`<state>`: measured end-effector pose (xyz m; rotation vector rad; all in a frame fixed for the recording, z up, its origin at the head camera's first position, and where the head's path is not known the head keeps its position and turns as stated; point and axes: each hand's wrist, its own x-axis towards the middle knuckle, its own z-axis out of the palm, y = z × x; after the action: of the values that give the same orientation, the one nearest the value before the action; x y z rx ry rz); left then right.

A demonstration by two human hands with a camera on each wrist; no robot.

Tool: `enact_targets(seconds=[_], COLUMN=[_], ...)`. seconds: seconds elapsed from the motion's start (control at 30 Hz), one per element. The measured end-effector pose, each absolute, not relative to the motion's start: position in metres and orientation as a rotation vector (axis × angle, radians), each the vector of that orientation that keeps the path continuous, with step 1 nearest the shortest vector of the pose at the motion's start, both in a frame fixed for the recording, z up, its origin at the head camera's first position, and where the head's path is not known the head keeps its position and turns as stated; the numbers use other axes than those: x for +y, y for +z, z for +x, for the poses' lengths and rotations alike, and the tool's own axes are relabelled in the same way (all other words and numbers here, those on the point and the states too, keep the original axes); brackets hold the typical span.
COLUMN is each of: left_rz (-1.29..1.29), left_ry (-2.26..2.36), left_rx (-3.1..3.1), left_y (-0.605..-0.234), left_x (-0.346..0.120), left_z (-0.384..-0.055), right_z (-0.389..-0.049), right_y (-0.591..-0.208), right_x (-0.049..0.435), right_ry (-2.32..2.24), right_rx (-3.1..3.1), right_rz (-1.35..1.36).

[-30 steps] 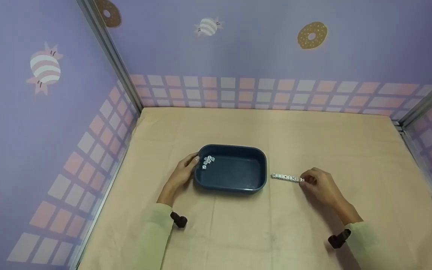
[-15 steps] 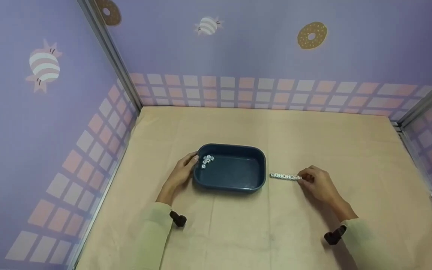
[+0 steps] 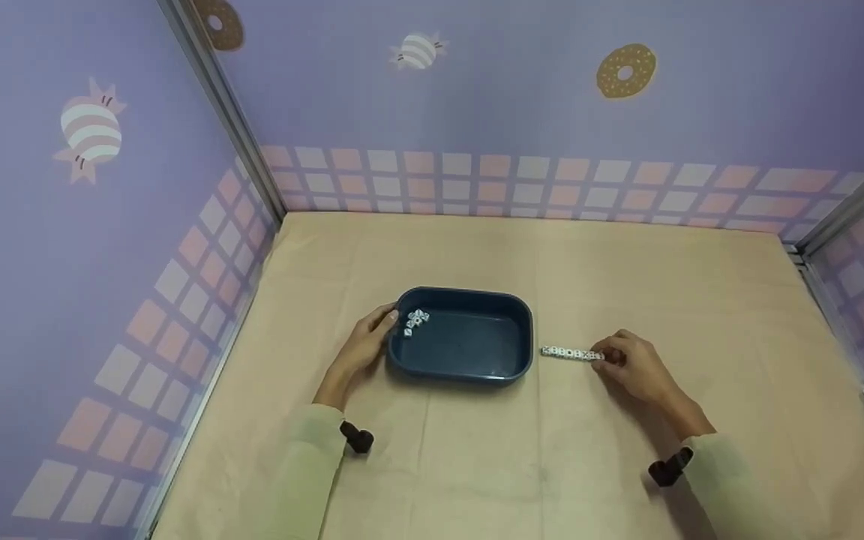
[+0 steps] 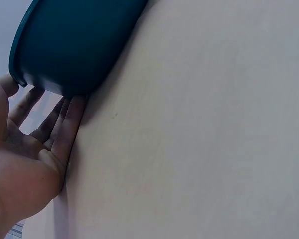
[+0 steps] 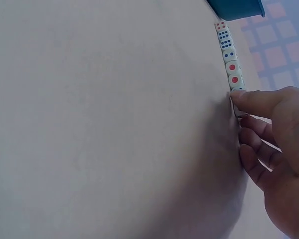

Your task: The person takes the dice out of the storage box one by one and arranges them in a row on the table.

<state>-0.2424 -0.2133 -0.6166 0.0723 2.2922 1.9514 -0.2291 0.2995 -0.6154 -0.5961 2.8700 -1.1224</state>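
Observation:
A dark blue rectangular tub (image 3: 469, 375) stands on the cloth, with several white dice (image 3: 417, 319) loose in its left end. My left hand (image 3: 363, 346) holds the tub's left end, thumb at the rim and fingers against the outer wall, as the left wrist view (image 4: 30, 149) also bears out. Right of the tub runs a straight row of dice (image 3: 571, 352), touching one another. At the row's right end my right hand (image 3: 634, 367) pinches a die between thumb and fingers; in the right wrist view the thumb (image 5: 259, 102) partly hides that die.
A beige cloth (image 3: 477, 465) covers the table. Purple patterned walls (image 3: 514, 112) rise behind it and at both sides, with metal posts (image 3: 229, 112) at the corners. Dark wrist cameras (image 3: 357, 437) sit at both cuffs.
My right hand has shifted slightly left along with the end of the dice row. The left hand and the tub look unchanged.

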Motion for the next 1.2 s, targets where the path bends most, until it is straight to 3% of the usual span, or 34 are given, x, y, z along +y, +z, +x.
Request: enact_targets(seconds=[0.8,0.97,1.2], left_rz=[0.046,0.058,0.034], left_ry=[1.879,1.851,1.856], left_rx=[2.327,2.361,2.343], left_y=[-0.615,-0.614,-0.617], left_x=[-0.214,-0.214,-0.215], left_z=[-0.243,-0.243,-0.243], right_z=[-0.227,-0.225,-0.225], right_y=[-0.596,-0.578,-0.558], right_x=[0.298,0.275,0.208], right_ry=[-1.202,-1.325,-1.462], right_rx=[2.91,2.954,2.923], right_rz=[-0.531,-0.572,-0.825])
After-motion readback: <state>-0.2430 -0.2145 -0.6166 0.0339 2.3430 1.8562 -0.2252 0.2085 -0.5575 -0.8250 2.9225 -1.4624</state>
